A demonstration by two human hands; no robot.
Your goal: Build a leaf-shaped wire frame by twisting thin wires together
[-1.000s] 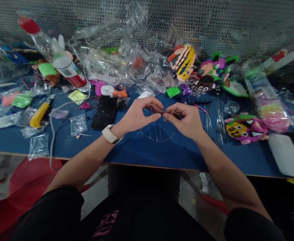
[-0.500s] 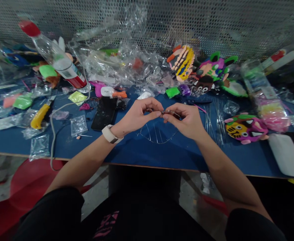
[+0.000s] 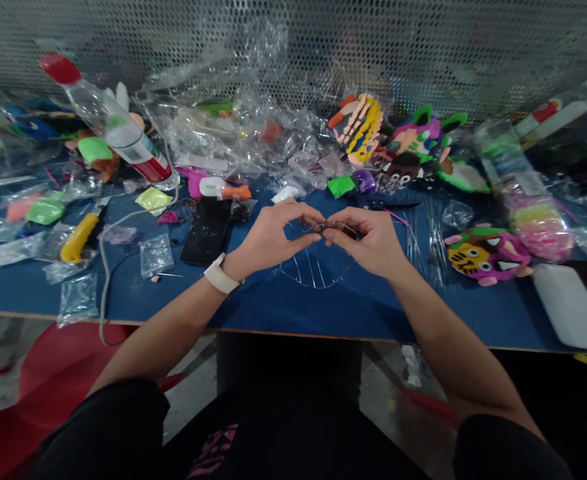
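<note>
Head view: down onto a blue table [image 3: 258, 317], with a perforated metal panel [image 3: 423, 40] behind.
Far side: heaped with clear plastic wrapping [image 3: 243, 127]; a red-capped bottle [image 3: 133, 147] toward the left, a striped clay-like figure [image 3: 358, 130] toward the right.
Right hand [image 3: 371, 240]: thumb and forefinger together, clamped on the far part of a wire frame [image 3: 316, 288]; other fingers curled in behind.
Left hand [image 3: 268, 233]: thumb and forefinger pinched on the same stretch of wire, tips just beside the right ones.
Wire frame: below and between both hands, over the table; whether resting on it, not clear.
Loose wires [image 3: 438, 247]: lying to the right of the right hand, apart from the frame.
Near rim: bent into a curve, with several cross wires [image 3: 310, 270] in place; apparently done.
Far join: under the fingertips, too small to read; seemingly unfinished, amount left not shown.
</note>
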